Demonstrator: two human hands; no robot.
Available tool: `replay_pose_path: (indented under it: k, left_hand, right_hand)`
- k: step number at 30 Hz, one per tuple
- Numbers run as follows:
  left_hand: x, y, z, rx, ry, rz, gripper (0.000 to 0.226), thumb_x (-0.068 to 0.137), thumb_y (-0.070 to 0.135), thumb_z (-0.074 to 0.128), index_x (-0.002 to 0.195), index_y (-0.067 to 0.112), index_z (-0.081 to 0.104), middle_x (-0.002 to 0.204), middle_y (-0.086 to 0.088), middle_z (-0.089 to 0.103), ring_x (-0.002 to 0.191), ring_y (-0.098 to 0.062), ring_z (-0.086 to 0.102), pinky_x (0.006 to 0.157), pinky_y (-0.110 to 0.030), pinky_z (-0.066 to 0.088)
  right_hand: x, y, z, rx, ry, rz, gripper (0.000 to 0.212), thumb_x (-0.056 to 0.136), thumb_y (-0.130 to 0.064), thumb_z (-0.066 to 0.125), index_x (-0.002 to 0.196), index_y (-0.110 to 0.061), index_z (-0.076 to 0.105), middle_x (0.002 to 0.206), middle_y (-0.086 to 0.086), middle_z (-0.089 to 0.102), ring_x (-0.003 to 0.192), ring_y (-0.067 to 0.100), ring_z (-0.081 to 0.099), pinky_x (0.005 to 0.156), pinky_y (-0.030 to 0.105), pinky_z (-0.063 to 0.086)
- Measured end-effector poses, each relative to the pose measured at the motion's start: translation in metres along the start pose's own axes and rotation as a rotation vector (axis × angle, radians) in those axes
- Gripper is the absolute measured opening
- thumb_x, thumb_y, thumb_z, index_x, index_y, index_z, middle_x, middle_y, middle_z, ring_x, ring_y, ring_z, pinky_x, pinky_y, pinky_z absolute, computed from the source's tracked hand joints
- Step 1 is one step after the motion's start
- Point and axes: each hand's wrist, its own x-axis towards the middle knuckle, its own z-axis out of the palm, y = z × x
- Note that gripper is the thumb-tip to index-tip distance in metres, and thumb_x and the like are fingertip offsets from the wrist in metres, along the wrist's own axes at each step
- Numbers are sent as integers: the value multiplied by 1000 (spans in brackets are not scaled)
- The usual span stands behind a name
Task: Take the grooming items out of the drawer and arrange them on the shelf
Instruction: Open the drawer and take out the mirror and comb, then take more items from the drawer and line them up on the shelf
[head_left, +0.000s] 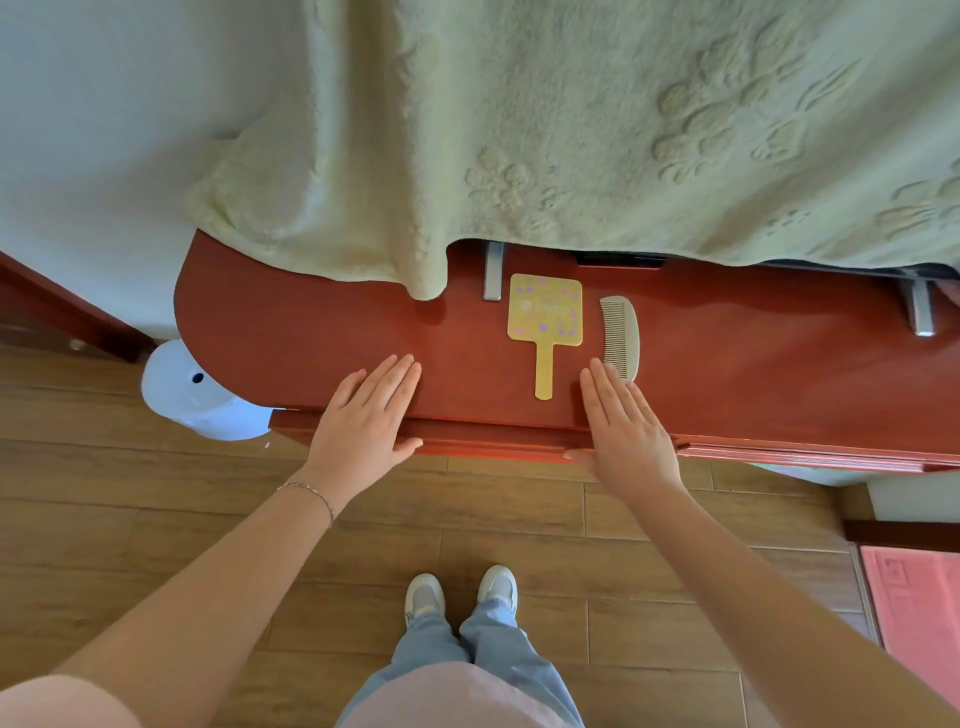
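Observation:
A yellow hand mirror (544, 317) lies face down on the red-brown shelf (291, 332), its handle pointing toward me. A grey comb (621, 335) lies just right of it. My left hand (363, 421) rests flat on the shelf's front edge, left of the mirror, fingers together and holding nothing. My right hand (626, 431) lies flat too, its fingertips at the comb's near end. The top edge of the drawer front (493, 447) shows below the shelf edge, between my thumbs; its inside is hidden.
A pale green blanket (571, 130) hangs over the back of the shelf. Two metal brackets (492, 270) stand on the shelf. A white round bin (197, 395) sits on the wooden floor at the left. A pink mat (919, 613) lies at the right. My feet are below.

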Motion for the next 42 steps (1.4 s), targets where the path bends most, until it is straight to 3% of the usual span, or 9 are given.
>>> replay_pose_path:
  k: [7,13,17,25,30,33,42]
  left_hand:
    - [14,-6,4,-11,9,-41,76,73,36,72,133,0,44,135,-14,51,125,-26,49,99,-44,41]
    - [11,-5,1,-50,0,-42,77,73,39,71,134,1,43,137,-14,49,126,-27,48,100,-43,40]
    - [6,2,-9,-110,2,-19,73,86,55,44,136,2,40,140,-14,46,129,-27,44,102,-42,39]
    - [22,57,-32,-148,-18,203,68,88,52,32,135,4,42,140,-12,47,130,-25,43,102,-41,38]
    - [40,115,-42,-151,-60,383,69,88,55,27,134,6,45,138,-10,49,125,-24,49,98,-38,42]
    - [48,150,-47,-154,-70,475,73,92,57,14,133,6,46,138,-10,49,125,-23,49,97,-37,43]
    - [68,246,-52,-158,-96,668,72,92,57,13,133,7,45,136,-9,51,125,-23,49,96,-38,43]
  right_hand:
    - [18,2,3,-26,17,25,92,65,-28,83,139,-1,35,145,16,39,134,28,37,107,40,24]
    - [15,0,0,0,26,30,91,69,-36,78,139,1,34,145,18,37,134,30,36,108,43,25]
    - [0,-1,-5,30,27,70,85,78,-44,67,142,-1,30,147,16,35,137,28,32,111,41,21]
    - [-84,15,-2,121,5,304,76,81,-34,64,140,1,32,147,16,36,136,27,33,112,40,23]
    - [-156,41,-1,134,-2,520,69,89,-42,41,144,-3,25,150,13,30,140,24,25,114,36,13]
    - [-200,55,0,133,-36,632,71,93,-43,42,147,-7,15,155,10,18,143,22,12,114,34,1]
    - [-301,88,13,177,-55,928,69,91,-43,47,145,-6,24,151,11,28,140,23,23,114,37,10]
